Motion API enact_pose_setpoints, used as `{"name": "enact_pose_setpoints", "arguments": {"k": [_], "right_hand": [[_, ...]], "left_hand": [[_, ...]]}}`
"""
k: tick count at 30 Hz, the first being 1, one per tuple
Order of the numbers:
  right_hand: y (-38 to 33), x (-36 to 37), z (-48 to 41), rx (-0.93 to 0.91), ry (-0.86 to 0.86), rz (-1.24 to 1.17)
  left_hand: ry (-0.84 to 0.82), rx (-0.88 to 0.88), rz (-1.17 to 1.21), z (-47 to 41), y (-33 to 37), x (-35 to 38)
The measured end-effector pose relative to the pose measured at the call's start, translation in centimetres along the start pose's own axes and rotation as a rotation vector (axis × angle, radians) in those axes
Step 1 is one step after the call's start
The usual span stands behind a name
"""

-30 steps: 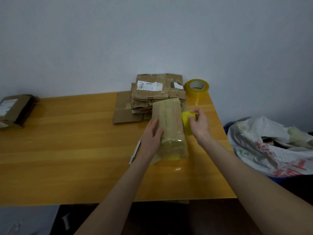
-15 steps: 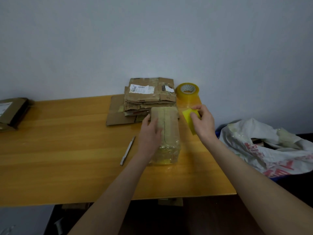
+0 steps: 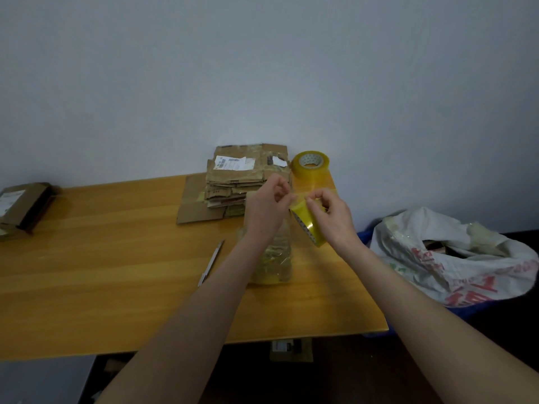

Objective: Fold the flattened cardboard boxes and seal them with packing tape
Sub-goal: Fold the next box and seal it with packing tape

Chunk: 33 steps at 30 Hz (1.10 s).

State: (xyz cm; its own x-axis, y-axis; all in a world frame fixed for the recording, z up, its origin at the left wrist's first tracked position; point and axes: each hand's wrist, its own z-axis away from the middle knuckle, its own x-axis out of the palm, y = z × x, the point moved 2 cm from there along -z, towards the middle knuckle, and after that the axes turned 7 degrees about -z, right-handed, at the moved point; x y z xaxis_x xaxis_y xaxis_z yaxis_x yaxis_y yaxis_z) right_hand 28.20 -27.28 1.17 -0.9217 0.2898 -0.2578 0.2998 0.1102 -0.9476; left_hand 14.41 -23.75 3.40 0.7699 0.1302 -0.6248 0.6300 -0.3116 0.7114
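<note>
My right hand [image 3: 331,218] holds a small roll of yellow packing tape [image 3: 307,225] above the table. My left hand [image 3: 268,204] is raised beside it, its fingertips pinching at the tape's edge on the roll. Below my left hand stands the folded cardboard box [image 3: 274,258], wrapped in shiny tape and partly hidden by my wrist. A stack of flattened cardboard boxes [image 3: 245,173] lies against the wall behind it. A larger tape roll [image 3: 310,164] sits to the right of that stack.
A utility knife [image 3: 210,263] lies on the wooden table [image 3: 116,258] left of the box. Another cardboard box [image 3: 20,205] sits at the far left edge. A white plastic bag of scraps [image 3: 455,255] is off the table's right side.
My left hand has lifted off the box and come up to the roll in my right hand. My right hand has raised the roll slightly toward the middle.
</note>
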Motion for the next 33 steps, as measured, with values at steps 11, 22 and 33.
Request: {"name": "enact_pose_setpoints", "arguments": {"k": [11,22,33], "right_hand": [[0.7,-0.7,0.2,0.192,-0.095,-0.103],[0.6,-1.2,0.1,0.129,-0.049,0.036],[0.4,-1.1,0.7,0.06,-0.055,0.024]], "left_hand": [[-0.056,-0.114,0.041,-0.9,-0.2,0.1],[-0.142,-0.043,-0.01,-0.3,1.2,0.4],[-0.205,0.073,-0.262,0.2,1.2,0.4]]}}
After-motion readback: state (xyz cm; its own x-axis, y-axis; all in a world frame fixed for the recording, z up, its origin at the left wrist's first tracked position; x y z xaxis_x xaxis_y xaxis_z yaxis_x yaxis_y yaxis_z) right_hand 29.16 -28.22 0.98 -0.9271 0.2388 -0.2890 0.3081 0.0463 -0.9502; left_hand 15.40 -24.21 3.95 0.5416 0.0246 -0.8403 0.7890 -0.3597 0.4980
